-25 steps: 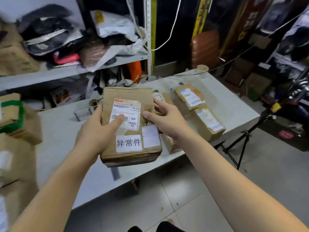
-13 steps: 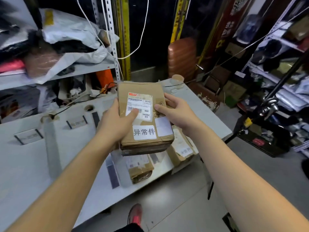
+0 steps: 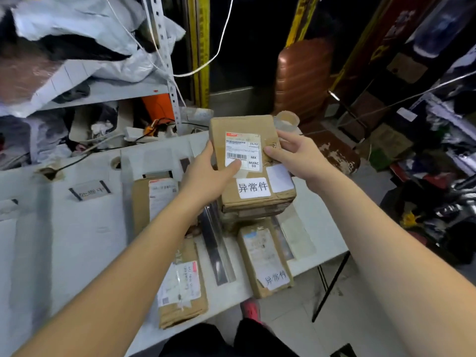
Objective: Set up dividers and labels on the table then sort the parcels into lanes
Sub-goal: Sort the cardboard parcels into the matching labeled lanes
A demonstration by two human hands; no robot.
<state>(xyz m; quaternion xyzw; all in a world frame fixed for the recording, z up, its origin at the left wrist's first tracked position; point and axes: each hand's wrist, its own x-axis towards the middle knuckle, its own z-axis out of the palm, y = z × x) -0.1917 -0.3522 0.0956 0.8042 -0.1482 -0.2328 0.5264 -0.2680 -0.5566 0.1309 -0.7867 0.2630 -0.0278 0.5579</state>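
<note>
The held parcel (image 3: 253, 173) has shifted rightward, above the counter's (image 3: 77, 240) right end. Left hand (image 3: 206, 179) and right hand (image 3: 296, 155) clamp its sides. Its long axis points away from the person, label upward. Below, the divider (image 3: 216, 251) separates two lying parcels from one.

A single wide-angle camera, worn on the head, looks forward and down from close above the near edge of the table (image 3: 77, 240), taking in its right end, the shelves (image 3: 103, 92) behind its far edge and the floor (image 3: 296, 305) below.

Brown cardboard parcel (image 3: 251, 166) with white labels, black barcode; white table (image 3: 77, 240); orange box (image 3: 155, 106).
</note>
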